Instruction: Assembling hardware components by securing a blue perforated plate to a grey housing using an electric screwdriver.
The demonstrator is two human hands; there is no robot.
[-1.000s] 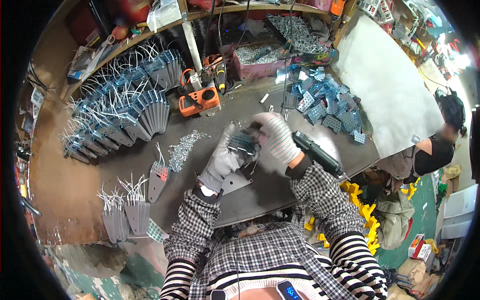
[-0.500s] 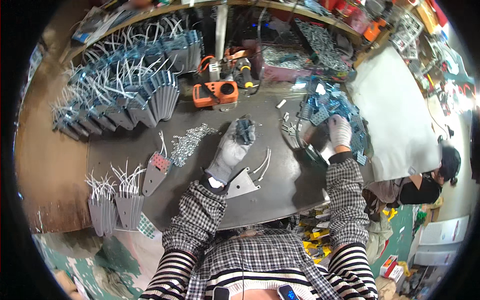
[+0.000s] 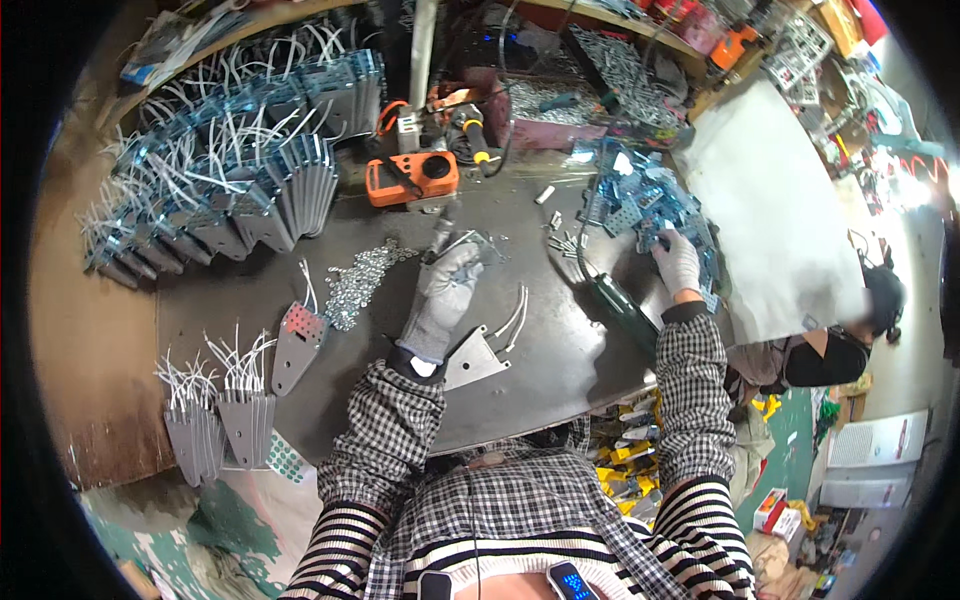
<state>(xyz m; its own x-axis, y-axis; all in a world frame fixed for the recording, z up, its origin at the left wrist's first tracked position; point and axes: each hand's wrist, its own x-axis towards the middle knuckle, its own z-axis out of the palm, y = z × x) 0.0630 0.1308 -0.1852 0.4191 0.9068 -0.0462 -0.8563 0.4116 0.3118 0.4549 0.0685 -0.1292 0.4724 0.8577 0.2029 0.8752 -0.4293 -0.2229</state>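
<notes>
Hands wear grey gloves: the left hand (image 3: 443, 300) grips a small metal part (image 3: 478, 243) above the table (image 3: 560, 340). Right hand (image 3: 678, 262) rests spread on a heap of blue plates (image 3: 640, 200), grasping nothing visible.

— Classification of premises?
— A metalworking workshop. The steel-topped workbench (image 3: 560, 370) carries stacked metal brackets (image 3: 250, 190) fitted with white wires, a heap of small washers (image 3: 362, 280) and an orange meter (image 3: 412, 180).
— Further evidence?
— A power tool (image 3: 610, 300) lies on the bench, and bins of metal parts (image 3: 620, 60) line the rear shelf.
</notes>
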